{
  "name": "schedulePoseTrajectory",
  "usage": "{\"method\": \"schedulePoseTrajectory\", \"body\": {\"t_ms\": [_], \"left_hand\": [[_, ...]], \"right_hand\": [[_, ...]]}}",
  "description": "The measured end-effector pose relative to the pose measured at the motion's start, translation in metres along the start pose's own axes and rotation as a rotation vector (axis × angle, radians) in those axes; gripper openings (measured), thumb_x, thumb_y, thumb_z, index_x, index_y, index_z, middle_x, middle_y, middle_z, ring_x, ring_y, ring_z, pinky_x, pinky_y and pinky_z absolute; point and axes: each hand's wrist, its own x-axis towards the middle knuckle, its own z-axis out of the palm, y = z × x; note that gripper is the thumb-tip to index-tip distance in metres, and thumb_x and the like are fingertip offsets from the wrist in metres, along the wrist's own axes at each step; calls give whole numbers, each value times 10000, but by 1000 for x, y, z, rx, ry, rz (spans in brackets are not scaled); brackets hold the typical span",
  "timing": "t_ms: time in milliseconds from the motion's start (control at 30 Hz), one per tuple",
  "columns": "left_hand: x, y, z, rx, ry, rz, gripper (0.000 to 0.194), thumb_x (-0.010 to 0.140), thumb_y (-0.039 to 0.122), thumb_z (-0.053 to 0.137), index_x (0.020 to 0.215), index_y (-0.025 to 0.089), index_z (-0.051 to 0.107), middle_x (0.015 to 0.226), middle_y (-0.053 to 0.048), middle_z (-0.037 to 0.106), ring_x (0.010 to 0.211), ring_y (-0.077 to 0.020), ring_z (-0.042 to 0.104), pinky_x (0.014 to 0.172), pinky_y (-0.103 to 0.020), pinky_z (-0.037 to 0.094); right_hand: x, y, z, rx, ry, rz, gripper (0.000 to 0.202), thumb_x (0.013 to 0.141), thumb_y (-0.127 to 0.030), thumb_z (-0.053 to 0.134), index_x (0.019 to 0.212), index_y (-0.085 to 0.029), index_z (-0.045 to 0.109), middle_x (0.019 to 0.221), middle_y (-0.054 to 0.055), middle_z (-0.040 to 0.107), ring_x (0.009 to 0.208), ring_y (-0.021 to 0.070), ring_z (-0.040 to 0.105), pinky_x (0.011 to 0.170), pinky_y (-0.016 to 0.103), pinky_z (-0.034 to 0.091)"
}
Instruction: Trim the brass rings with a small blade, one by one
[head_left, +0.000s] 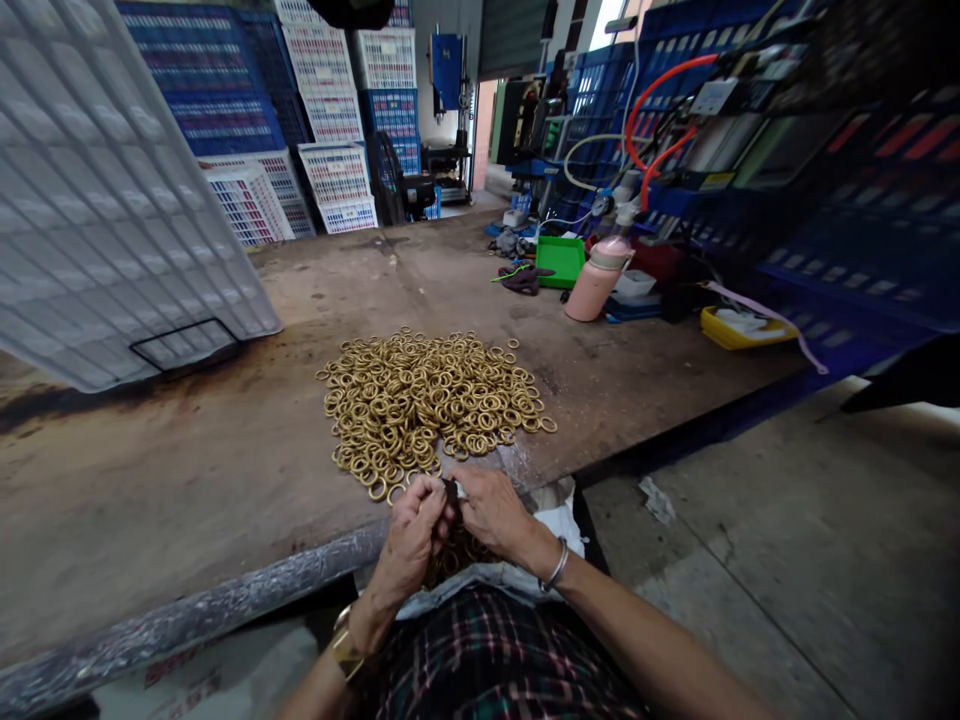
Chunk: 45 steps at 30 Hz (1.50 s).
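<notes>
We judge the step in hand to be close finger work on a small dark piece (451, 492), done low at the near edge of the surface (247, 490). The fingers of our left hand (415, 525) are pinched around it; those of our right hand (495, 508) are bent in against it, though we cannot tell whether they grip it too, nor what it is. The brass rings (431, 390) lie in a loose heap on the surface just beyond our hands, and more rings show below our hands, partly hidden by them. To us, the next move calls for a steady left pinch and small motions of the right fingers.

Near the far right of the surface stand a pink bottle (594, 288) and a green tray (559, 264), with a yellow tray (739, 333) farther right. A pale ribbed crate (127, 180) stands at left. All these are well clear of our hands; only the nearest rings seem liable to be nudged.
</notes>
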Motion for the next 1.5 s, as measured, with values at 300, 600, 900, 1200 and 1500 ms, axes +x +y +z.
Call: {"method": "schedulePoseTrajectory", "body": {"t_ms": [300,600,900,1200,1500], "left_hand": [[-4,2,-3,77,6,102,330,760,490,537,673,188,438,538,71,433,409,-43,335,377,-157,262],[-34,-2,-2,-229,-135,-78,302,761,458,558,695,182,455,555,49,491,372,-34,327,347,-160,222],[-26,-6,-14,-556,-53,-187,214,704,312,653,808,176,523,676,6,573,448,-48,438,342,-136,234],[-15,-1,-23,-759,91,-284,184,626,190,704,672,130,536,698,-60,629,596,-129,602,333,-125,266],[1,11,-17,-559,88,-142,320,581,310,761,714,144,523,671,-12,608,612,-134,630,337,-116,274]], "right_hand": [[1,-4,-7,-38,-122,-35,253,728,-94,393,913,-151,555,821,73,651,728,164,579,621,248,328],[19,1,1,-106,-23,118,231,768,-103,397,953,-156,525,901,80,640,825,163,587,671,234,349],[43,-15,11,-173,21,198,209,796,-174,432,994,-169,501,850,82,668,781,197,621,606,253,340],[49,-7,6,-117,33,234,188,805,-179,420,978,-178,494,816,78,661,734,189,616,568,258,293],[36,8,-1,271,251,134,103,830,-211,398,848,-192,497,779,18,598,725,134,546,657,216,357]]}}
